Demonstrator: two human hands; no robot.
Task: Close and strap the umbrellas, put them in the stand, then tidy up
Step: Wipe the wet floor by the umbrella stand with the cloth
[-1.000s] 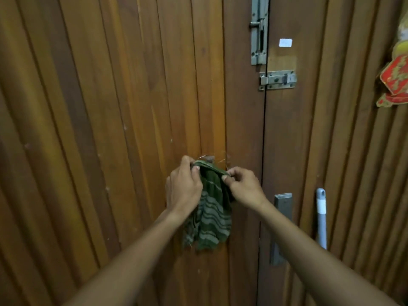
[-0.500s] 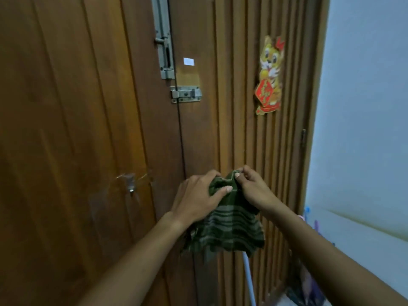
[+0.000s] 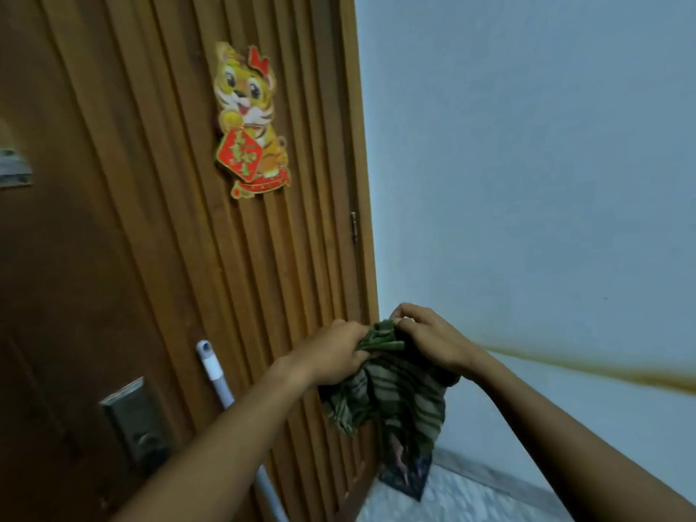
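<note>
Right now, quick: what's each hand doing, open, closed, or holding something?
Left hand: closed, gripping the green striped cloth.
Right hand: closed, pinching the same cloth's top.

The left hand point(image 3: 331, 352) and right hand point(image 3: 429, 340) have carried the green striped cloth point(image 3: 391, 393) away from the door hook. It is now bunched between them, and the pale blue wall point(image 3: 527, 182) is behind the right hand.

Pole point(image 3: 214, 371) stands before door point(image 3: 150, 258), left of cloth point(image 3: 391, 393).
</note>
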